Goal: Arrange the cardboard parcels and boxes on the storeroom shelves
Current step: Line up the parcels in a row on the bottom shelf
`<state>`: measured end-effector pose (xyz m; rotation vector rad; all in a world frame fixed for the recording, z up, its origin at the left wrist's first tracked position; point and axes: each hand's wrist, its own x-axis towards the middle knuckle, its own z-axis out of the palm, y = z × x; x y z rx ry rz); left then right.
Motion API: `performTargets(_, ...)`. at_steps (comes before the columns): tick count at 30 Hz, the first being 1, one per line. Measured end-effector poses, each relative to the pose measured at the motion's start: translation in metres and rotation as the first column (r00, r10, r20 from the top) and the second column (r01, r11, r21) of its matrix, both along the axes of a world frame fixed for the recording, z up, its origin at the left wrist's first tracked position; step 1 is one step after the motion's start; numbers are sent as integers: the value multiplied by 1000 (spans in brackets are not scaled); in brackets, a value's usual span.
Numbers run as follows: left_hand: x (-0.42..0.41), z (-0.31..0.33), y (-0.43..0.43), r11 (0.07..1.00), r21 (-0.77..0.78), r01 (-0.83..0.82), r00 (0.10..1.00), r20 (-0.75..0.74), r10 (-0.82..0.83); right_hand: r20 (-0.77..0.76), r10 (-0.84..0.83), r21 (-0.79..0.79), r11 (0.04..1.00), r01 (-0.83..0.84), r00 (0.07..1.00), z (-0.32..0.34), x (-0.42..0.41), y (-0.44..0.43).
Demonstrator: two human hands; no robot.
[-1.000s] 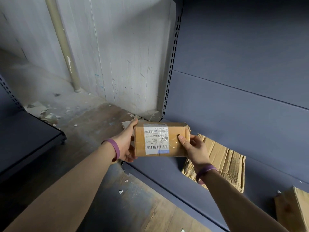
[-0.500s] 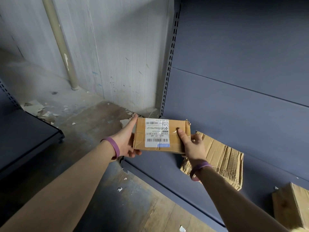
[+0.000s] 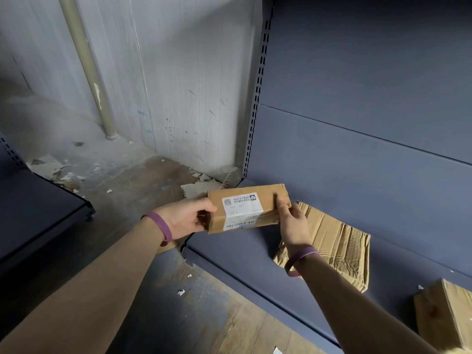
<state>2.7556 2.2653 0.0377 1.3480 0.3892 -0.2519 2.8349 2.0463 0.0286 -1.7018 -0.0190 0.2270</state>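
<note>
Grey-blue metal shelving [image 3: 357, 154] stands against a scuffed whitewashed wall [image 3: 178, 85]. Drab pipe [image 3: 86, 65] drops to a dusty concrete floor [image 3: 122, 192] littered with paper scraps. Small cardboard parcel [image 3: 268, 200]: oblong, brown, glossy with clear tape, white shipping label [image 3: 240, 209] with barcode folded over top and front. It is held over the left end of the bottom shelf [image 3: 229, 254], near the slotted upright [image 3: 255, 111]; contact with the shelf cannot be told. Left hand [image 3: 184, 221] curls round the parcel's left end. Right hand [image 3: 293, 226] grips the right end, thumb on top. Purple band on each wrist. Crumpled flattened cardboard [image 3: 337, 246] lies on the shelf just right of the parcel, and another brown box [image 3: 444, 312] sits farther right.
</note>
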Motion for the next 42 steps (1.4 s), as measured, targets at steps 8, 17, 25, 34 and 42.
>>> performTargets(8, -1, -11, -4, 984, 173, 52, 999, -14, -50, 114, 44, -152, 988, -27, 993, -17, 7, 3)
performTargets(17, 22, -21, -43, 653, 751, -95, 993, 29, 110, 169, 149, -403, 913, -69, 974, -31, 2, 21)
performTargets(25, 33, -68, -74, 476, 870, -125, 988, 65, 140, -50, 548, -614, 642, -459, 835, -57, -12, 24)
performTargets(34, 45, -105, -84, 495, 855, -154, 987, 105, 124, -115, 512, -650, 609, -454, 851, -85, -4, 25)
performTargets(42, 49, -99, -80, 407, 913, -37, 998, 10, 68, -114, 506, -679, 588, -439, 855, -84, 6, 33)
